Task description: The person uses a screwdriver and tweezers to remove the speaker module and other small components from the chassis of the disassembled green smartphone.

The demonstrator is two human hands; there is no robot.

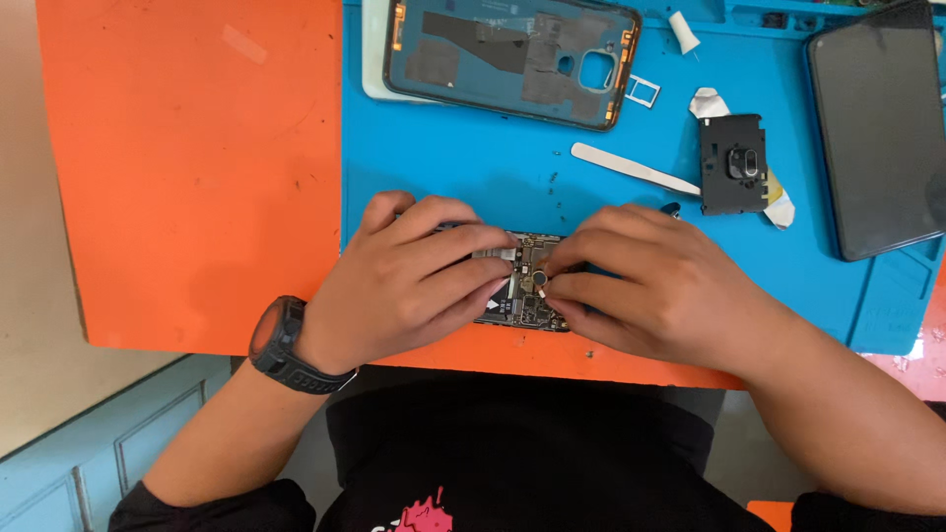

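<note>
An opened phone (pixel 527 286) with its circuit board bared lies at the near edge of a blue work mat (pixel 473 167). My left hand (pixel 414 276), with a black watch on its wrist, grips the phone's left side, fingers curled over the board. My right hand (pixel 650 286) covers the right side, its thumb and forefinger pinched on the board near a small round camera part. Most of the phone's body is hidden under both hands.
On the mat lie a phone back shell (pixel 512 54), a white pry stick (pixel 631 167), a small black camera cover (pixel 734 163), a metal card tray (pixel 642 92) and a dark phone screen (pixel 882 123). The orange table (pixel 197 167) extends left.
</note>
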